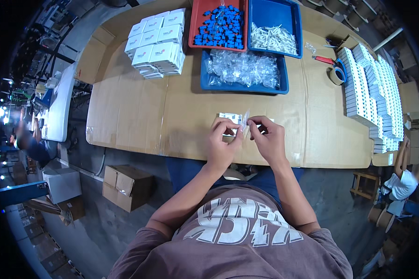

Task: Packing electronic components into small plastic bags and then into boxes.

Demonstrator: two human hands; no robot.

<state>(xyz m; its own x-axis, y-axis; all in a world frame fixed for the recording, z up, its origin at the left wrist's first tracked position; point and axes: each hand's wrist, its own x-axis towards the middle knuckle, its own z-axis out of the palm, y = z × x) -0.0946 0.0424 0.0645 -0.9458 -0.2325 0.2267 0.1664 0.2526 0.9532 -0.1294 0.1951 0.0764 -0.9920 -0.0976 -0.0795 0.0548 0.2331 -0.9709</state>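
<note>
The person's left hand (222,139) and right hand (267,137) meet over the cardboard-covered tabletop (139,116), just nearer the person than the blue tray of clear bags (244,69). Both grips are closed in a fingertip pinch on one small clear plastic bag (245,122) – the left takes its left edge, the right its right edge. A small white box (230,118) lies on the tabletop just behind the left fingers, towards that tray. The bag stands roughly upright between the thumbs, its long axis running away from the person towards the tray; which end is its mouth cannot be told. Handling it well seems to call for light pinches at opposite edges – thin film crumples easily.
</note>
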